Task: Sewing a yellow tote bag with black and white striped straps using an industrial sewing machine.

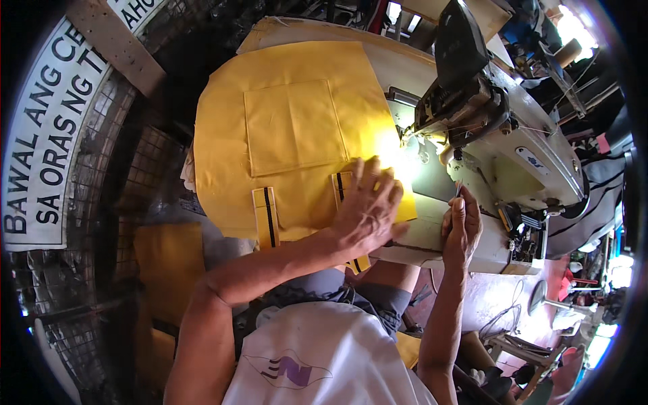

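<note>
A yellow fabric panel [226,135] with a square pocket [293,128] stitched on it lies on the sewing machine table. Two yellow straps, each with a dark stripe, hang at its near edge: a left strap [266,217] and a right strap [339,182], partly covered. My left hand [370,209] rests on the panel's near right corner, fingers spread and flat, slightly blurred. To the right of the panel, my right hand [462,226] is closed with a small thin tool [459,190] jutting up from its fingertips; its exact kind is unclear. The sewing machine [533,158] stands just beyond, its lamp lighting the panel's right edge.
Dark wire mesh [108,196] and a lettered white sign [50,142] line the left side. More yellow fabric [169,256] hangs below left. At the lower right are a wooden stool [526,358] and cords on the floor [503,307].
</note>
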Motion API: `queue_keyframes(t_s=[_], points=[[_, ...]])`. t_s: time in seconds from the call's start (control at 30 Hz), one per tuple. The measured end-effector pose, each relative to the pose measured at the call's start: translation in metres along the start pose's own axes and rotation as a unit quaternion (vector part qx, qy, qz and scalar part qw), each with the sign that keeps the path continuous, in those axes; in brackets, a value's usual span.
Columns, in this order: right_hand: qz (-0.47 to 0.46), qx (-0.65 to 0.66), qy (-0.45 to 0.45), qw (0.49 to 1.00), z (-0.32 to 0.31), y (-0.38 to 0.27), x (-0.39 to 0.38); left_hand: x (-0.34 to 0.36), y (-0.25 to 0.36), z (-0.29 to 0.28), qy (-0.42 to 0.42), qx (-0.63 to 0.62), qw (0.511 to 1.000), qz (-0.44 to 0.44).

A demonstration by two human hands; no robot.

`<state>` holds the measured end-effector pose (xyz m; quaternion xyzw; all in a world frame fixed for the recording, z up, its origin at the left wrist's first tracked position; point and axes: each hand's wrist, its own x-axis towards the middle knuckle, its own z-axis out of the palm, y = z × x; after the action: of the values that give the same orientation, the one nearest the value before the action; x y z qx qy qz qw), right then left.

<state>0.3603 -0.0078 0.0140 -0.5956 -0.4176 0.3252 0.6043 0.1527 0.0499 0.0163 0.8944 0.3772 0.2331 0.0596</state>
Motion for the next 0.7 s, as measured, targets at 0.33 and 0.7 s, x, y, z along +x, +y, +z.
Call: queue_keyframes(t_s=[0.33, 0.7], points=[[-0.072, -0.225, -0.034, 0.971, 0.032, -0.012, -0.002, -0.044, -0.058, -0.038, 0.196, -0.351, 0.855, -0.327], [-0.212, -0.435, -0.151, 0.862, 0.156, -0.051, 0.004, -0.053, -0.062, -0.035, 0.329, -0.376, 0.797, -0.340]])
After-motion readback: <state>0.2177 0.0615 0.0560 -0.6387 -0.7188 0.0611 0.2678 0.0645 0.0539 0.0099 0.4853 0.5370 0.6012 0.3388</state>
